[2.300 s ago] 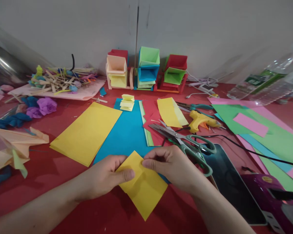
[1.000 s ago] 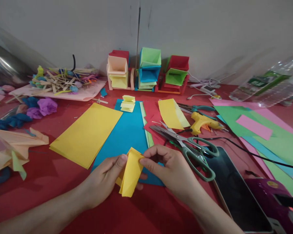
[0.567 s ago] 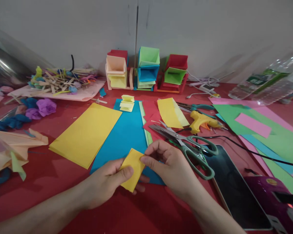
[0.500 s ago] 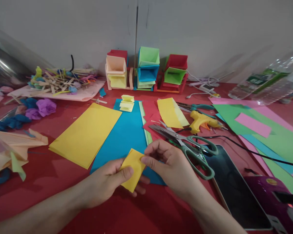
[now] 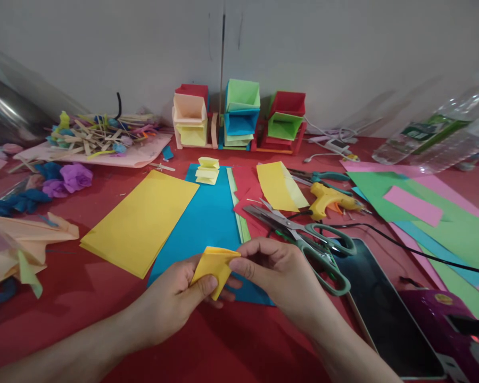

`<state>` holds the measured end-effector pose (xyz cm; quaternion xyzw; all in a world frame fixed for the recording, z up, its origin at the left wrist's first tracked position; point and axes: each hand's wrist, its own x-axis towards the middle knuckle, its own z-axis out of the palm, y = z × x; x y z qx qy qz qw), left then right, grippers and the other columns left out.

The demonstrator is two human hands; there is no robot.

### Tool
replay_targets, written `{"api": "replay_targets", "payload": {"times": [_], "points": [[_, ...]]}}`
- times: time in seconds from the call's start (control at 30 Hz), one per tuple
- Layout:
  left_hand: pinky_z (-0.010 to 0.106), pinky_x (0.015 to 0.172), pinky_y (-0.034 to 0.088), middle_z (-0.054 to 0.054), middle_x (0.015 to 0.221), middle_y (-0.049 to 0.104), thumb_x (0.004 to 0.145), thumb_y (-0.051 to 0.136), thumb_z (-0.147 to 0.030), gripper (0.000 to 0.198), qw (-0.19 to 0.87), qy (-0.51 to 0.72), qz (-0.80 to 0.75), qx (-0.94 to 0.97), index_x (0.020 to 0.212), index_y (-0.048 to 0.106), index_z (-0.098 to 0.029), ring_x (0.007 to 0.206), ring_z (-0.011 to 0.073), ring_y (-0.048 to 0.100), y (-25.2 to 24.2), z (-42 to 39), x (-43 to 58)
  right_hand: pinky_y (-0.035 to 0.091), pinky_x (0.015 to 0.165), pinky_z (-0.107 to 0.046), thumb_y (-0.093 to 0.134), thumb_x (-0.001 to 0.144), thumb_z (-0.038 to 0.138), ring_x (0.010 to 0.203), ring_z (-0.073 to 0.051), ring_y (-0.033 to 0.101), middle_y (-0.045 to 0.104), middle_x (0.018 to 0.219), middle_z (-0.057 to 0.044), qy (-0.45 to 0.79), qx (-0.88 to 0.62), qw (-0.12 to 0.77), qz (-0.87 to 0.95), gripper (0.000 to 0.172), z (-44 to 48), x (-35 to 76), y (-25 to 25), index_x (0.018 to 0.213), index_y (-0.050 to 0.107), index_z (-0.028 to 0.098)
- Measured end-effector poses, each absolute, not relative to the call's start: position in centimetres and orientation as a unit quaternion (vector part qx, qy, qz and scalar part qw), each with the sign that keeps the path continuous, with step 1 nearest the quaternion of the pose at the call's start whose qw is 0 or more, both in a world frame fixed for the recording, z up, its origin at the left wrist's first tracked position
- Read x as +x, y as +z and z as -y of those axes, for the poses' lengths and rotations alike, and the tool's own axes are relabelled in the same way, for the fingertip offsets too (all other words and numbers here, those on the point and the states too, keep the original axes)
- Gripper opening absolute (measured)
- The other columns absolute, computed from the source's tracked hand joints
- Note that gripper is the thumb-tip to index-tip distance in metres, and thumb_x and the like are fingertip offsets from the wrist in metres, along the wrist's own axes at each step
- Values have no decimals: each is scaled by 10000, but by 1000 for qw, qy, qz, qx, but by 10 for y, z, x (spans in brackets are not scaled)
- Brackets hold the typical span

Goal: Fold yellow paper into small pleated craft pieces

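Note:
A small folded piece of yellow paper [image 5: 217,264] is held above the table's near side. My left hand [image 5: 183,290] grips its lower left part, thumb on top and the other fingers behind. At its upper right corner, my right hand [image 5: 277,271] pinches the edge between thumb and fingers. Below lies a large blue sheet [image 5: 197,223], with a small pleated pale yellow paper [image 5: 207,170] on its far end. Larger yellow sheets [image 5: 143,223] lie to the left. Green-handled scissors [image 5: 303,229] rest just beyond my right hand.
Folded paper boxes [image 5: 241,122] stand along the wall. A yellow glue gun [image 5: 331,201], a phone [image 5: 387,308] and coloured sheets [image 5: 463,213] lie on the right, near a plastic bottle [image 5: 435,127]. Craft sticks [image 5: 90,135] and purple paper flowers [image 5: 74,175] are on the left.
The folded yellow paper has tilted, so its top edge now shows more level and its layers part slightly. Both hands keep hold of it and have shifted only a little.

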<state>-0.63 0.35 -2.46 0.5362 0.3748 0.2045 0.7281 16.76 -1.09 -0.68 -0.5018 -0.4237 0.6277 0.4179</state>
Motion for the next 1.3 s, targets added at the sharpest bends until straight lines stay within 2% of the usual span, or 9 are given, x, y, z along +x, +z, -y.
{"api": "replay_targets", "payload": {"times": [0.17,0.4,0.53,0.63,0.83,0.97,1.07,1.2,1.3], "points": [[293,740,490,62,1020,651,841,483,-381,297,713,190,-364,568,1035,607,-193,880,194,612,-24,-6,-8,451,549,-232,696,682,245,556,-103,553,588,575,23,568,-509,432,481,123,12,168,-1,621,624,166],[263,745,458,27,883,659,848,466,-350,243,709,180,-354,583,794,627,-177,830,161,590,-20,-8,-8,474,558,-269,706,673,255,550,-119,578,568,584,27,627,-447,448,454,160,13,171,0,588,606,163],[258,733,453,22,874,647,858,448,-333,221,700,176,-362,590,817,603,-181,808,151,578,-20,-7,-7,496,576,-259,705,675,286,604,-115,576,594,654,16,625,-472,418,459,160,14,168,-1,729,612,168],[241,735,430,11,846,645,872,425,-273,233,674,164,-353,628,743,592,-175,791,139,567,-19,-5,-7,511,535,-246,730,638,297,598,-109,578,589,772,2,608,-495,405,471,235,16,164,-3,812,625,179],[263,753,446,61,964,663,865,447,-274,214,716,130,-331,601,891,625,-158,859,168,598,-21,-1,-7,480,425,-218,639,730,328,485,-79,547,554,739,4,619,-477,415,466,163,17,160,-6,684,641,172],[316,770,479,108,1010,660,860,452,-373,329,777,111,-315,534,1051,595,-146,896,202,623,-22,2,-7,457,500,-220,649,726,279,566,-94,536,571,687,5,563,-503,427,497,116,17,161,-4,660,658,184],[319,756,489,115,946,682,871,400,-426,396,773,102,-314,541,1007,630,-134,834,196,640,-19,4,-5,445,575,-241,643,733,255,621,-110,535,584,672,1,542,-505,434,513,110,17,161,-4,648,662,187],[298,735,484,105,871,685,878,343,-467,461,765,101,-314,553,967,644,-129,789,183,631,-17,5,-5,436,571,-243,619,756,258,617,-111,525,579,680,-3,535,-507,434,519,136,17,160,-3,648,654,182],[253,680,457,66,819,651,867,374,-465,417,714,132,-337,599,913,629,-138,751,161,588,-20,6,-7,445,561,-240,622,752,280,608,-112,526,562,669,2,532,-513,434,516,149,17,158,-1,642,651,184]]}}
